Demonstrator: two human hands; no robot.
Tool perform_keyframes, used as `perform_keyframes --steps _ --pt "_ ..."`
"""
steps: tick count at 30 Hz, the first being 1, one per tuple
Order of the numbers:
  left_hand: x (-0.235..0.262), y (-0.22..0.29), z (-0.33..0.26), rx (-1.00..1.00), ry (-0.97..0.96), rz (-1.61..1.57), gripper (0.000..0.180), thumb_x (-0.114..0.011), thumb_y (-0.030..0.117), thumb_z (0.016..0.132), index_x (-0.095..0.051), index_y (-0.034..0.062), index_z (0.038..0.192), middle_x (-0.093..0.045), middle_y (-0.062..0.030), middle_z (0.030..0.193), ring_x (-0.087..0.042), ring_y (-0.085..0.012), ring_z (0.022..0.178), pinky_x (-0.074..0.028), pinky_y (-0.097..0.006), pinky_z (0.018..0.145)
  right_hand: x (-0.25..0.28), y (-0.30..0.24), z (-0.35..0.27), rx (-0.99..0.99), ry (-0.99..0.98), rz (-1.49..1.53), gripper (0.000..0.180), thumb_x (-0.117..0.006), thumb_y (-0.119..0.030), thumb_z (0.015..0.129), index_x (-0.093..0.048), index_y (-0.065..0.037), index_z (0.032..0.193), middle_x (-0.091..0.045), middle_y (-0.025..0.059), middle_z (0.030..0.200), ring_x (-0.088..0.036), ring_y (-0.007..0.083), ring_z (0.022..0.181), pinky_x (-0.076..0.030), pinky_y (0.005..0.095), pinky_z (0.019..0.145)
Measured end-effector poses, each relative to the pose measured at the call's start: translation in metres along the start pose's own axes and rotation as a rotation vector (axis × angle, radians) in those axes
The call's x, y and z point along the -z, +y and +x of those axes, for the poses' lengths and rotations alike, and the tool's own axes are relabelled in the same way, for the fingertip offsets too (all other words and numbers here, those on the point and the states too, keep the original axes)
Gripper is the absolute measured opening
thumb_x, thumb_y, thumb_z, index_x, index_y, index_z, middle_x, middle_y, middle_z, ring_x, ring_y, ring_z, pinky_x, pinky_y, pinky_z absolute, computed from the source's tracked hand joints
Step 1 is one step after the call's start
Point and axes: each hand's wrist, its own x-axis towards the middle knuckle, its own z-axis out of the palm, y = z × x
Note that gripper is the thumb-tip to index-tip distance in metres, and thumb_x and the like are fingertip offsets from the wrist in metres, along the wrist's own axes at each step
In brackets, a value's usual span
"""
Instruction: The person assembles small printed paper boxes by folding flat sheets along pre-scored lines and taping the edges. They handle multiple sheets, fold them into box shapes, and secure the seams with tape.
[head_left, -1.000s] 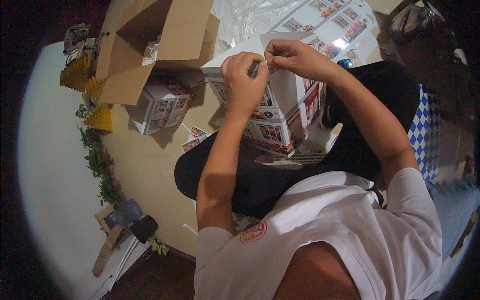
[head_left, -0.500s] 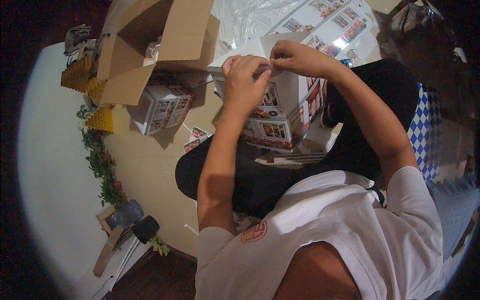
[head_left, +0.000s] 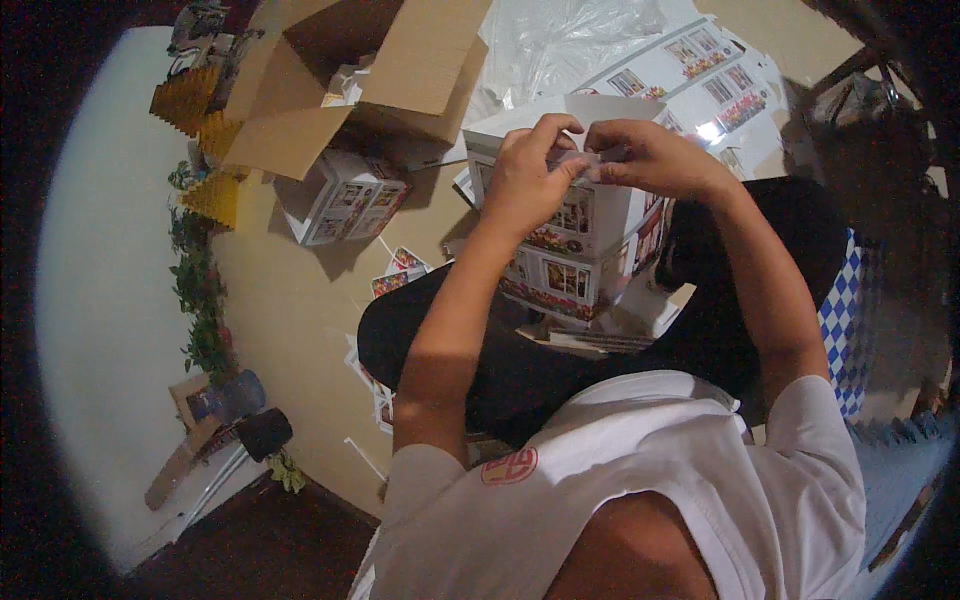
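An upright white carton (head_left: 567,280) printed with windows and flowers stands between my legs, its top flaps raised. Above its near edge my two hands meet. My left hand (head_left: 528,184) is closed, thumb and fingers pinching a small pale, translucent piece (head_left: 574,157) whose kind I cannot make out. My right hand (head_left: 655,160) pinches at the other end of that piece, its fingertips almost touching the left thumb. The carton's inside is mostly hidden behind my hands.
A large open brown cardboard box (head_left: 425,60) is at the far left, with a smaller printed carton (head_left: 345,200) beside it. Clear plastic sheeting (head_left: 560,45) and flat printed carton sheets (head_left: 700,75) lie at the back. Green plants (head_left: 200,270) line the left wall.
My hands have come up off the carton's edge and hold a pale piece between them. The whole view has shifted, with the carton appearing slightly lower and farther right.
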Motion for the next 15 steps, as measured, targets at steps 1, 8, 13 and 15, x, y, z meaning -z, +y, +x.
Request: perform_keyframes --steps 1,8,13,15 --pt "0.005 -0.002 0.003 -0.081 -0.009 0.065 0.032 -0.070 0.015 0.076 -0.058 0.0115 0.106 -0.066 -0.0083 0.090 -0.060 -0.0264 0.092 -0.041 -0.041 0.089 0.002 0.003 -0.001 -0.001 0.007 -0.038 0.023 -0.062 -0.020 0.084 -0.057 -0.001 0.095 -0.063 0.0138 0.090 -0.060 0.0249 0.086 -0.046 0.0383 0.079" --pt "0.070 -0.074 0.006 -0.199 0.021 0.390 0.018 -0.067 0.022 0.078 -0.065 0.0103 0.091 -0.066 -0.0049 0.092 -0.059 -0.0226 0.100 -0.023 -0.044 0.110 0.041 0.005 -0.007 0.031 0.070 -0.142 0.018 -0.070 -0.010 0.080 -0.059 -0.003 0.092 -0.059 0.0072 0.090 -0.058 0.0185 0.083 -0.048 0.0327 0.074" --pt "0.077 -0.084 0.000 -0.039 -0.264 -0.298 0.017 -0.069 0.013 0.075 -0.066 0.0074 0.090 -0.065 -0.0041 0.098 -0.057 -0.0204 0.108 -0.032 -0.038 0.106 0.074 0.013 -0.017 -0.036 0.069 -0.151 0.020 -0.061 0.006 0.083 -0.058 -0.002 0.101 -0.058 0.0041 0.101 -0.060 0.0163 0.091 -0.050 0.0296 0.080" --pt "0.070 -0.084 -0.005 -0.020 -0.225 -0.331 0.017 -0.068 0.010 0.074 -0.065 0.0067 0.091 -0.064 -0.0054 0.099 -0.057 -0.0214 0.107 -0.036 -0.036 0.102 0.076 0.012 -0.015 -0.082 0.096 -0.142 0.020 -0.061 0.006 0.083 -0.058 -0.002 0.101 -0.058 0.0041 0.102 -0.059 0.0164 0.092 -0.050 0.0295 0.081"
